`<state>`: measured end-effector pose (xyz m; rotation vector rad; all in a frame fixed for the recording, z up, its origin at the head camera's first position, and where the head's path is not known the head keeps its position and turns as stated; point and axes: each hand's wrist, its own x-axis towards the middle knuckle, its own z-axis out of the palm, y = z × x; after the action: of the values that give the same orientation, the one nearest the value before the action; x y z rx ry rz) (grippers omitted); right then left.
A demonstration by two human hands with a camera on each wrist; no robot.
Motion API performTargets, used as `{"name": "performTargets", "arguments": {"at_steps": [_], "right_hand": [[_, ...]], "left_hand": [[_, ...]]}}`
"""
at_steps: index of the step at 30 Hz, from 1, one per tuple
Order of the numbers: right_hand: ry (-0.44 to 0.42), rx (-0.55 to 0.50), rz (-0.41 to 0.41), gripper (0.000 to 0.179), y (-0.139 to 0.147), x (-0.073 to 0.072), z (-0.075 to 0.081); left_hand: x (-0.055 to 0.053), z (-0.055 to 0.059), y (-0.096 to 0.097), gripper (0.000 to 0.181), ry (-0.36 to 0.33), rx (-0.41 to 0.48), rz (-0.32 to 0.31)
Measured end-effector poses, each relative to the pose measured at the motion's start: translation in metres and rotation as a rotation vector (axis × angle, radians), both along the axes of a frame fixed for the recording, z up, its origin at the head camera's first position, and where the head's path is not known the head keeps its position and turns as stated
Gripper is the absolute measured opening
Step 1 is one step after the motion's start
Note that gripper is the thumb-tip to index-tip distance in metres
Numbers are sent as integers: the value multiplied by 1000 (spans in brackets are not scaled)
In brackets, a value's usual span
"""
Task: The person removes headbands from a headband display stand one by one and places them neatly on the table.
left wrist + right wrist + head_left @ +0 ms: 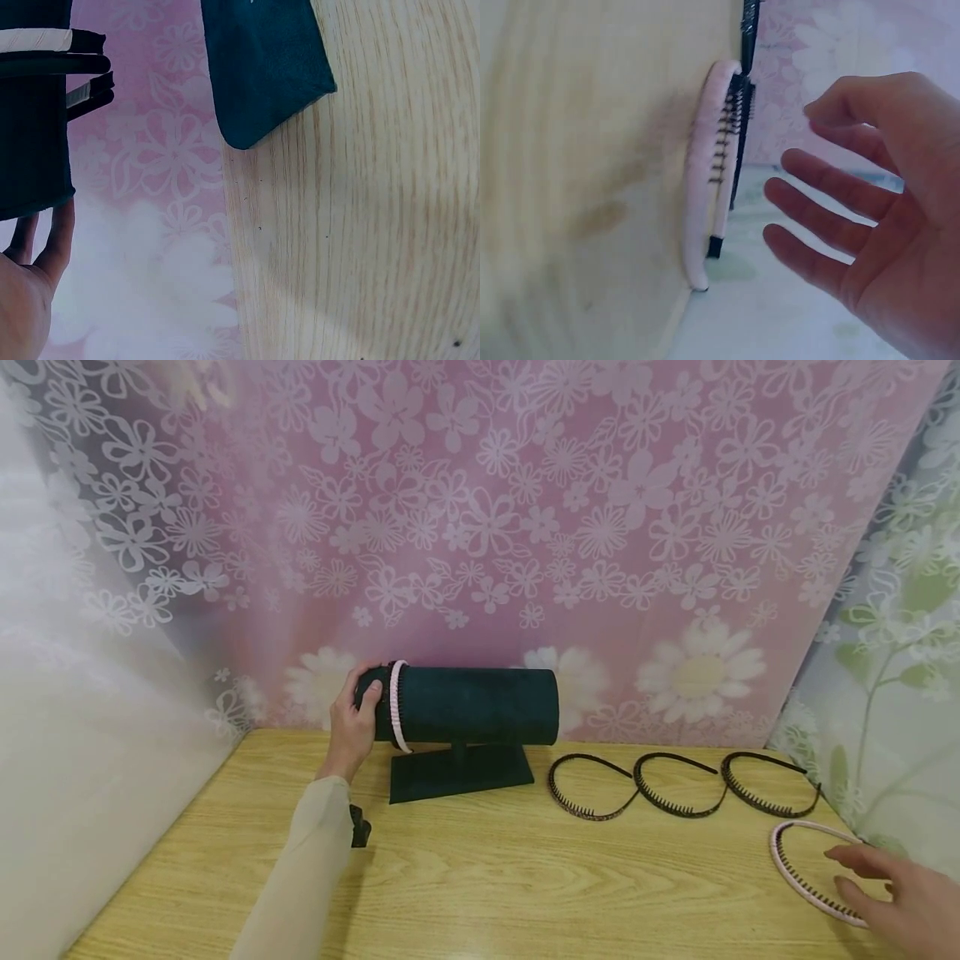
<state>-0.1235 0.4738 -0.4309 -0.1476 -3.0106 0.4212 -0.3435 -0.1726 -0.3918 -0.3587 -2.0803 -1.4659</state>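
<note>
My left hand (351,731) grips the left end of a dark green velvet roll on a display stand (480,706), thumb in front and fingers over the top. Close by that hand, a pink headband (396,706) goes around the roll, with a dark headband (52,66) beside it. On the right, another pink headband (785,866) with dark comb teeth lies on the table. Over it hovers my right hand (915,893), fingers loosely bent and apart from the band in the right wrist view.
Three dark toothed headbands (678,812) lie in a row right of the stand's base (461,774). A small black object (361,827) sits beside the left forearm. Flowered curtains (487,527) enclose the wooden table (525,877).
</note>
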Motion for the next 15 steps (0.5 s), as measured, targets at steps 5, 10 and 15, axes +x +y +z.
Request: {"name": "performTargets", "arguments": {"at_steps": [5,10,15], "right_hand": [[262,6,38,35,-17,-5,9],[370,3,89,36,-29,-10,17],[432,-40,141,36,-42,-14,22]], "left_hand": [[0,0,0,44,-1,-8,3],[1,0,-1,44,-1,-10,2],[2,1,-1,45,-2,-9,-3]]}}
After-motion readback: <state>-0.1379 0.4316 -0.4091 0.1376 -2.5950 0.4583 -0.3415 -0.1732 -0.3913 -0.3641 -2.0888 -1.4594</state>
